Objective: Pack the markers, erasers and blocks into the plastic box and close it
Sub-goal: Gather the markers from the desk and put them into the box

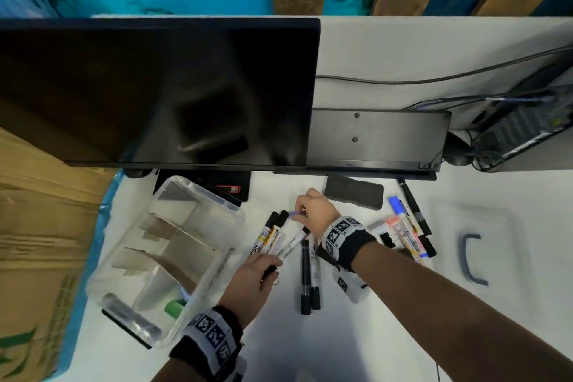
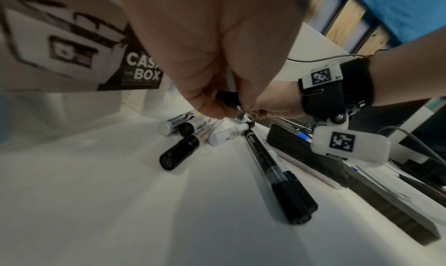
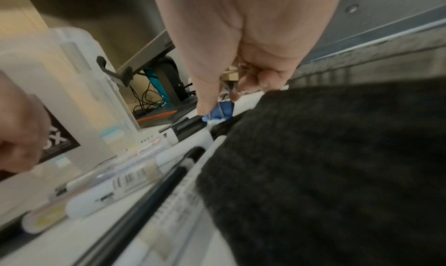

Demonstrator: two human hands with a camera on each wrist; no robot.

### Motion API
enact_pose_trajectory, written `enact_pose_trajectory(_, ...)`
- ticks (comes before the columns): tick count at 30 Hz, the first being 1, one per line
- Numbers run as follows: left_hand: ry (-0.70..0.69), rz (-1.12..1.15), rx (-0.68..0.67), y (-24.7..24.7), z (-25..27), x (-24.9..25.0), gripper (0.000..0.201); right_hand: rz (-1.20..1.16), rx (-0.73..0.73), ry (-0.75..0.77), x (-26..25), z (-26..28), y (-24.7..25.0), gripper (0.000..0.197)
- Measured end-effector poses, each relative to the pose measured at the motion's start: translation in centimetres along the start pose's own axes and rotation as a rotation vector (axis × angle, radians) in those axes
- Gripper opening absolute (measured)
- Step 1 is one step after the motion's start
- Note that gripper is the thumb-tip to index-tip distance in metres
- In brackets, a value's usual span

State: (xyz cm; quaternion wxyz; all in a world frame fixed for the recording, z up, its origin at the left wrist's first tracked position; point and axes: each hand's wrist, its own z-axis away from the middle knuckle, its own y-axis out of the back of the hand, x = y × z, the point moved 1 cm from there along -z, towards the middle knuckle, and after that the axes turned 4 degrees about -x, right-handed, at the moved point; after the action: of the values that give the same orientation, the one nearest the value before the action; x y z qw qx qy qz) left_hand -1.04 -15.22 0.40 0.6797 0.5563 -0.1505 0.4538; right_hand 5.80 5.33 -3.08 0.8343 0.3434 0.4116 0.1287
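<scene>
The clear plastic box (image 1: 217,260) stands open at the left with cardboard dividers and a green piece (image 1: 174,308) inside. Its lid (image 1: 474,245) lies at the right. My left hand (image 1: 269,267) grips a small black binder clip (image 2: 226,96) beside a fan of white-barrelled markers (image 1: 274,236). My right hand (image 1: 299,211) pinches a blue binder clip (image 3: 220,112) just above the marker caps. Two black pens (image 1: 308,276) lie between my arms. A dark felt eraser (image 1: 353,192) sits behind my right hand. More markers (image 1: 406,226) lie right of my wrist.
A dark monitor (image 1: 155,93) overhangs the back of the white desk (image 1: 356,344). A cardboard carton (image 1: 37,242) stands left of the box. A computer unit (image 1: 521,130) with cables fills the back right.
</scene>
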Motion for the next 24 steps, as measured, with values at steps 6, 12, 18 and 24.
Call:
enact_pose_trajectory(6, -0.104, -0.081, -0.017, -1.3, -3.3, 2.0, 0.023, -0.218, 0.231, -0.017, 4.3, 5.7, 4.6, 0.018)
enact_pose_trajectory(12, -0.162, -0.209, -0.089, -5.6, -9.5, 8.9, 0.024, -0.315, 0.317, -0.199, 12.1, 13.1, 7.2, 0.020)
enact_pose_trajectory(18, -0.230, -0.405, -0.311, -11.1, -13.9, 14.3, 0.048, -0.207, 0.355, -0.340, 16.8, 16.1, 7.9, 0.014)
enact_pose_trajectory(24, -0.191, -0.570, -0.415, -13.3, -15.9, 15.2, 0.042, -0.196, 0.324, -0.336, 17.9, 16.2, 8.3, 0.018)
